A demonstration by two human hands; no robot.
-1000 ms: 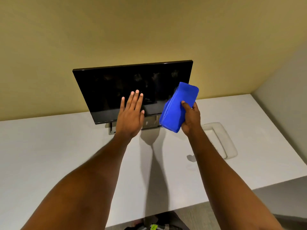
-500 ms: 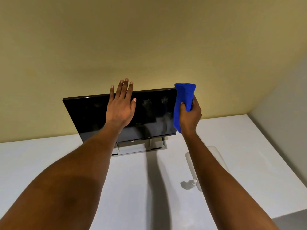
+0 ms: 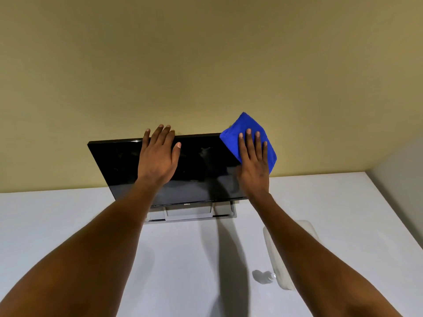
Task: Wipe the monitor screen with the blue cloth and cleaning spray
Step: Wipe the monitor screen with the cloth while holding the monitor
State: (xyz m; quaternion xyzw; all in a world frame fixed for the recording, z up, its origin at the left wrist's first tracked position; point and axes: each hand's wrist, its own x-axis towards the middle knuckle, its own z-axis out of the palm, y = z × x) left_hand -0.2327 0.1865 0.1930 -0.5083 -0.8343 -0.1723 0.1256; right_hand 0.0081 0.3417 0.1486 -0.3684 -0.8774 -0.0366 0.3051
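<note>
A black monitor point(image 3: 119, 161) stands on its grey foot on the white desk point(image 3: 57, 225), tilted back towards the yellow wall. My left hand point(image 3: 158, 159) lies flat on the upper middle of the screen, fingers apart, fingertips reaching past the top edge. My right hand point(image 3: 253, 165) presses the folded blue cloth point(image 3: 245, 122) flat against the screen's top right corner; the cloth sticks out beyond that corner. A small clear spray bottle point(image 3: 266, 276) lies on the desk by my right forearm, partly hidden by it.
A white tray point(image 3: 307, 227) sits on the desk right of the monitor, mostly behind my right arm. A grey side wall point(image 3: 402, 179) closes the desk's right end. The yellow wall stands directly behind the monitor.
Both hands have moved up to the screen. My left hand has settled flat at the top edge. My right hand has opened flat, pressing the cloth onto the top right corner. The view has tilted upward.
</note>
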